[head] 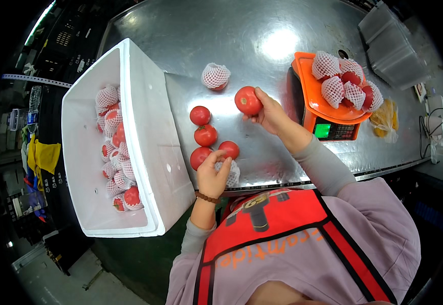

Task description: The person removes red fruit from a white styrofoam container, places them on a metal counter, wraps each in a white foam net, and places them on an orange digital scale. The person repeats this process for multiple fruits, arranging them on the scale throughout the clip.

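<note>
My right hand (pixel 269 114) holds up a bare red tomato (pixel 248 100), its stem scar showing. Near the table's front edge is my left hand (pixel 213 173), over a white foam net sleeve (pixel 229 174); whether its fingers grip the net I cannot tell. Several bare tomatoes (pixel 205 135) lie beside and beyond it on the metal table. Farther back sits a tomato in a foam net (pixel 216 76). Netted tomatoes (pixel 354 82) are heaped on the orange pan of a digital scale (pixel 309 97) at the right.
A white polystyrene box (pixel 154 152) with netted tomatoes inside stands at the left. Clear plastic containers (pixel 395 49) are stacked at the back right. A plastic bag with yellow contents (pixel 385 120) lies beside the scale. Cables (pixel 427 131) hang at the far right.
</note>
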`<act>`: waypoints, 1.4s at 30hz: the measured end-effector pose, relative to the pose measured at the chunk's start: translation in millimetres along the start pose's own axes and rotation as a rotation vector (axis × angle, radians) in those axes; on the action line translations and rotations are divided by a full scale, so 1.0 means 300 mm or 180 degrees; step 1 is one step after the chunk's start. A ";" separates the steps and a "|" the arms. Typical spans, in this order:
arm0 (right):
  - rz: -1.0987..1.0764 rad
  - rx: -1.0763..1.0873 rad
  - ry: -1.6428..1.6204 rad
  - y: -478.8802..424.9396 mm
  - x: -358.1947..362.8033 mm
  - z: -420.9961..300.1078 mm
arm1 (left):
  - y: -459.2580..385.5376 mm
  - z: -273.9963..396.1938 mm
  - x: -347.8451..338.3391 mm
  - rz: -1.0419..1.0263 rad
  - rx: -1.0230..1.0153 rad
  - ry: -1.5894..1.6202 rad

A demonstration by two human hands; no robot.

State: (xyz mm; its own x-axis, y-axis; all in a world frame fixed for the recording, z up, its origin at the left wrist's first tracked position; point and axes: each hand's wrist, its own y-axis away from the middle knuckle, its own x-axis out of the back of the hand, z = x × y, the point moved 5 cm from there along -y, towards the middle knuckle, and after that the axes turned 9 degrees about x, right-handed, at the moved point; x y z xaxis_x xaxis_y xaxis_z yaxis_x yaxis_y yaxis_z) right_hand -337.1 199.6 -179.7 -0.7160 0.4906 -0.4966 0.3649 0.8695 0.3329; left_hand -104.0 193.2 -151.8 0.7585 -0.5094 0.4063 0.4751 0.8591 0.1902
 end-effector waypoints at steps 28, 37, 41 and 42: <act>-0.0416 0.3172 0.3351 0.461 -0.260 -0.154 | -0.122 0.164 -0.045 -0.0956 0.0311 0.4194; -0.0221 0.1358 0.0991 0.302 -0.147 -0.165 | -0.152 0.122 -0.128 -0.1123 0.1119 0.3775; -0.0085 -0.0051 0.0146 0.287 -0.106 -0.123 | -0.175 0.114 -0.131 -0.1651 0.0763 0.3117; -0.0032 -0.0075 0.0069 0.284 -0.097 -0.119 | -0.153 0.156 -0.115 -0.1674 0.0883 0.3058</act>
State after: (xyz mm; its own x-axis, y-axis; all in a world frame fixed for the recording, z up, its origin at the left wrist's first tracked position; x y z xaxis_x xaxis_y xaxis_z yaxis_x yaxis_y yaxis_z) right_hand -306.5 257.3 -108.3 -0.7324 0.4802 -0.4826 0.3436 0.8727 0.3470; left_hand -172.9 173.7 -132.5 0.5790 -0.5346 -0.6156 0.8119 0.4471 0.3754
